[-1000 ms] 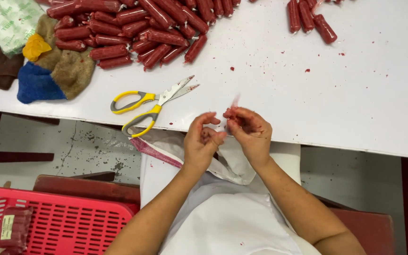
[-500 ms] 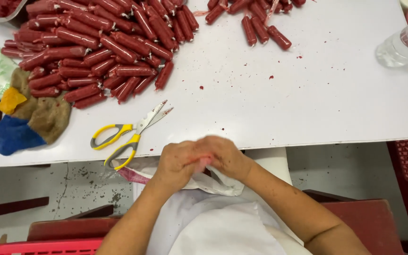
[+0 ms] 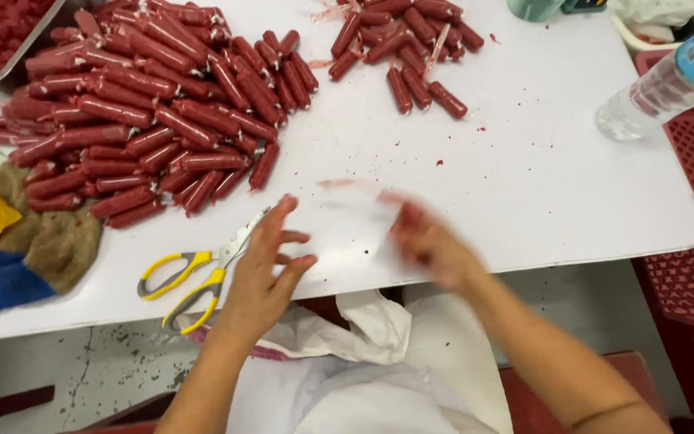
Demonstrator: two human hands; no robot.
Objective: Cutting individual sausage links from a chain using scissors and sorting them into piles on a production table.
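Moved: both hands, joined before, now apart above table edge.
Left hand: fingers spread, empty, beside yellow scissors.
Right hand: blurred; grip unclear, perhaps pinching clear casing.
Sausages: heaped upper left, within reach.

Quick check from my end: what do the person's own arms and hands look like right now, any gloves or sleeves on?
No gloves and no sleeves in view: both forearms are bare to the frame edge. The left hand shows no ring, watch or band. The right hand is motion-blurred, with red smears on its fingers. White cloth covers the lap.
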